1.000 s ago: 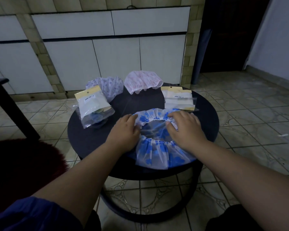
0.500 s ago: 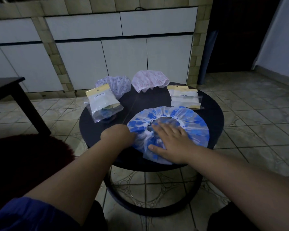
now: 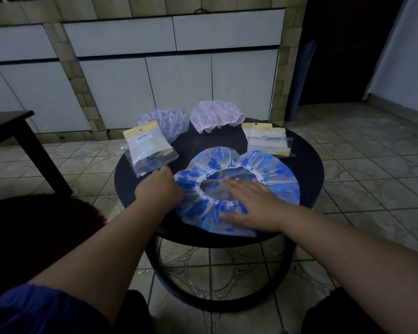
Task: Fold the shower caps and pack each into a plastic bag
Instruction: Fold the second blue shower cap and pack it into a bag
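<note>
White barcode stickers on left plastic bag (image 3: 150, 150) and right plastic bag (image 3: 267, 142) (print illegible)

Blue-patterned shower cap (image 3: 263, 165) lies spread flat, elastic opening up.

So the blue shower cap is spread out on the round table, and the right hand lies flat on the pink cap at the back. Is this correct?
Not quite. In the head view the right hand lies flat on the blue shower cap itself, spread on the round table; the pink cap at the back is untouched.
</note>
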